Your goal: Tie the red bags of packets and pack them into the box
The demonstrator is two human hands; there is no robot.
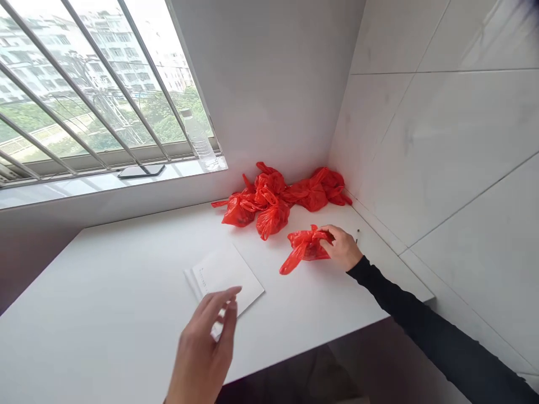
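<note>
"What's at the far left?"

"On the windowsill (76, 188) there's a flat, phone-like slab (135, 171), partly crossed by a window bar. Next to it stands a clear bottle (199, 137); I can't tell whether there's liquid inside."

"And below, over the tabletop (105, 269)?"

"The person's left hand (233, 298), fingers bent, thumb apart from them, grasping nothing I can see. The wrist is cut off from view. It covers the near part of a white booklet (229, 272), whose small print is too faint to read, and I can't tell whether they touch."

"What about that red heap by the wall?"

"Knotted plastic bags (273, 219), bunched so tightly I can't count them. The film is thin, yet the contents are only dim lumps."

"One bag is set apart?"

"Yes, a red bag (310, 251) in front of the heap, near the tabletop's right end. The right hand (324, 237) pinches it at its right side, fingers hiding that part. What it contains I can't make out."

"And beyond the black sleeve (404, 306)?"

"Just past the wrist, a small dark thing (357, 235), mostly hidden."
</note>
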